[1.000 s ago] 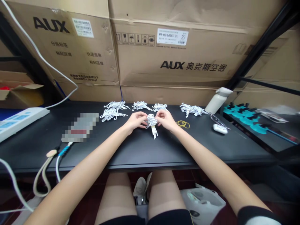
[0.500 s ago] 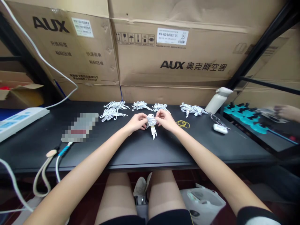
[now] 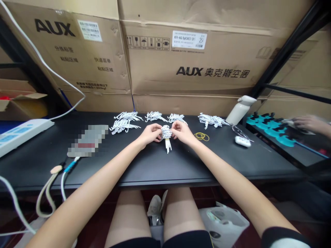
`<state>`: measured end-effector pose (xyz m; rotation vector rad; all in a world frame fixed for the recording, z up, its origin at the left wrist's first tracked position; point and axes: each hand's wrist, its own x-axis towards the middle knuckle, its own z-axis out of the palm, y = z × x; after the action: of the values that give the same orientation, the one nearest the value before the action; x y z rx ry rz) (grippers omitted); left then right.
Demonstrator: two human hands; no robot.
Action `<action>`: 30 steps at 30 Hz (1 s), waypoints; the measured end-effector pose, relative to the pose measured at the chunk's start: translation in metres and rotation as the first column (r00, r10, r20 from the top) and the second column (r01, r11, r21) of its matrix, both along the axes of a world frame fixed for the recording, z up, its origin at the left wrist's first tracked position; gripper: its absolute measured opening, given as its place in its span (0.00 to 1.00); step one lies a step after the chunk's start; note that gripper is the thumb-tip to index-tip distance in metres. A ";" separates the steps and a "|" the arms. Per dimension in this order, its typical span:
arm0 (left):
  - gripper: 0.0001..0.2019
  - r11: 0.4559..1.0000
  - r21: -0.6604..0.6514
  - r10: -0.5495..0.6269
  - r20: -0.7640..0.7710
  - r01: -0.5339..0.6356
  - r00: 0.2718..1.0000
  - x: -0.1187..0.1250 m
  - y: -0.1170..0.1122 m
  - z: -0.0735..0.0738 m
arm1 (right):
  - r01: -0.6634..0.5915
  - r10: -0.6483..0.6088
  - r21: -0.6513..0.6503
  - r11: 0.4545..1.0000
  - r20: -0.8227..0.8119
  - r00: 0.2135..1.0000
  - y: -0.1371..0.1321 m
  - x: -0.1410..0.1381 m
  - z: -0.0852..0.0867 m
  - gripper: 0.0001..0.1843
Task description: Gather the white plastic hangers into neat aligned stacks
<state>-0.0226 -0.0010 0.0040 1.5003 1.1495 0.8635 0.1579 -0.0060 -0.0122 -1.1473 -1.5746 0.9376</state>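
Note:
A small bundle of thin white cords (image 3: 167, 132) is pinched between my two hands in the middle of the table. Its loose ends hang toward me below a pale yellowish band. My left hand (image 3: 152, 133) grips the left side with thumb and fingers closed. On the right side, my right hand (image 3: 182, 132) has its fingertips closed on the same bundle. Further back lie several similar white bundles, among them a left bundle (image 3: 124, 126) and a right bundle (image 3: 212, 120). Yellow rubber bands (image 3: 201, 136) lie right of my right hand.
A white bottle (image 3: 240, 110), glasses and a white case (image 3: 242, 141) are at the right. On the left are a blurred-out phone (image 3: 89, 139) with a cable and a power strip (image 3: 26, 132). Cardboard boxes (image 3: 152, 69) line the back. Another person's hand (image 3: 310, 123) is at far right, near teal parts (image 3: 271, 129).
My hands stay on the white bundle, whose hanging ends have shifted slightly left. The other person's hand at far right has moved a little to the left.

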 end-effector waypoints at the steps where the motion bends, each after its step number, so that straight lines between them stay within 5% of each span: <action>1: 0.06 1.000 0.001 0.004 0.004 -0.004 1.000 0.000 0.000 0.000 | -0.001 0.001 0.000 1.000 0.000 1.000 0.000 0.000 0.000 0.08; 30: 0.05 1.000 -0.002 0.003 0.041 -0.002 0.999 0.001 -0.002 0.003 | -0.006 0.006 0.021 1.000 0.024 1.000 -0.004 -0.001 0.001 0.07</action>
<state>-0.0214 -0.0029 0.0069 1.4730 1.1219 0.8909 0.1570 -0.0096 -0.0110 -1.1437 -1.6047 0.9116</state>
